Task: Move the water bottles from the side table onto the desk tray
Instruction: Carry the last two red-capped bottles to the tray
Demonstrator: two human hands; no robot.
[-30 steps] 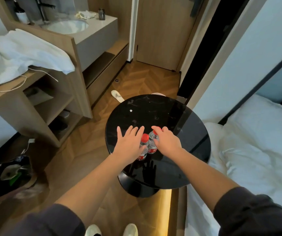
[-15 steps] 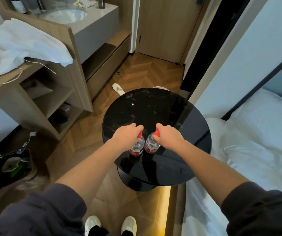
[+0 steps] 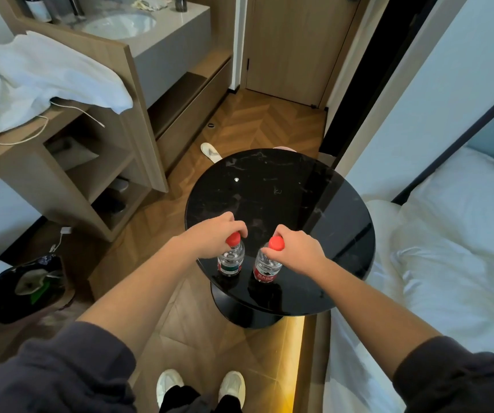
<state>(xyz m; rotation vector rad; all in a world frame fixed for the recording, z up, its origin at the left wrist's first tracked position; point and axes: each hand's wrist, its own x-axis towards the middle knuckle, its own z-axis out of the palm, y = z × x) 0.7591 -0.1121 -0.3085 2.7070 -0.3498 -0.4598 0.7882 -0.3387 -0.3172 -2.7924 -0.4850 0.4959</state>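
Pick-up is under way: the left hand (image 3: 210, 236) grips the left bottle (image 3: 231, 261) by its red cap, and the right hand (image 3: 297, 252) pinches the right bottle (image 3: 266, 269) likewise, near the side table (image 3: 284, 189) front edge. Next, both likely need lifting straight and carrying to the desk tray, which is unseen here. Both are small, clear and upright.

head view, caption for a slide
Left hand grips the left water bottle by its red cap, right hand the right bottle, at the side table.
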